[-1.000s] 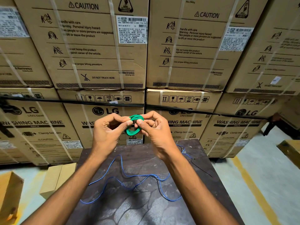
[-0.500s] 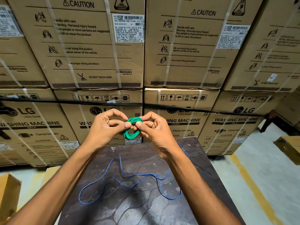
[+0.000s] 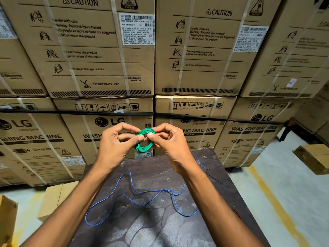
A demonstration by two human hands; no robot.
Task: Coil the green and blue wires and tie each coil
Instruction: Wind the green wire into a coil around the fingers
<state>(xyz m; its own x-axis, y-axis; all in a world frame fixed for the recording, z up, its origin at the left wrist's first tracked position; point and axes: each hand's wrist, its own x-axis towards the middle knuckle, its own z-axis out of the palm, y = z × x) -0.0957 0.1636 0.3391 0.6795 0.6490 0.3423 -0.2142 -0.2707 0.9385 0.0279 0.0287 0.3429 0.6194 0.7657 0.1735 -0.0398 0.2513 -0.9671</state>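
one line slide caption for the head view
Both hands pinch a green wire coil above the loose blue wire on the table.

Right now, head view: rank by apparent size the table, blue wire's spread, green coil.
1. table
2. blue wire, sprawled loose over the table
3. green coil, held up nearer the camera, yet clearly smallest

Green wire [image 3: 144, 140] coiled, held aloft, blue wire [image 3: 142, 194] sprawled loose

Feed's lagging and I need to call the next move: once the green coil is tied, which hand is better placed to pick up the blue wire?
Probably left. Both the left hand and right hand pinch the green coil, but more of the blue wire lies on the table under the left forearm.
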